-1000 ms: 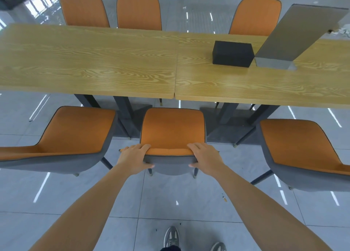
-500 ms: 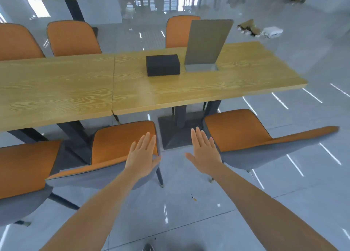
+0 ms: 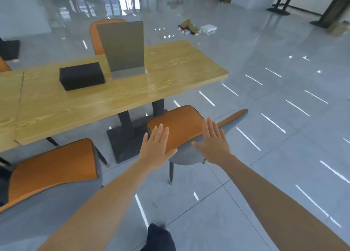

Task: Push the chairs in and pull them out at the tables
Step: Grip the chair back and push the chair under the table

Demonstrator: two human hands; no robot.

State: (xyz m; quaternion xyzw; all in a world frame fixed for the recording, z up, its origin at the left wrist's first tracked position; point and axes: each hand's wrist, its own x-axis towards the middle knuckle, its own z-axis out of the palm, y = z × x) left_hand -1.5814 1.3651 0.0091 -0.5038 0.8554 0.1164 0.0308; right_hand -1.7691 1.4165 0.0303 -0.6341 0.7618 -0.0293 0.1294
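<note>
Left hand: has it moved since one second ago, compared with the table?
Yes. The left hand let go of the middle chair and went right along the table; it is now open at the end chair.

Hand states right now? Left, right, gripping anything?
Left hand: open, fingers straight, holding nothing, by the end chair.
Right hand: open, fingers straight, holding nothing.

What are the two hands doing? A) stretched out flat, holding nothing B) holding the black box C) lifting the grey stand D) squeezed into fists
A: the left hand and right hand both show straight, spread fingers in front of the orange chair, while the black box sits on the table, away from both hands.
</note>
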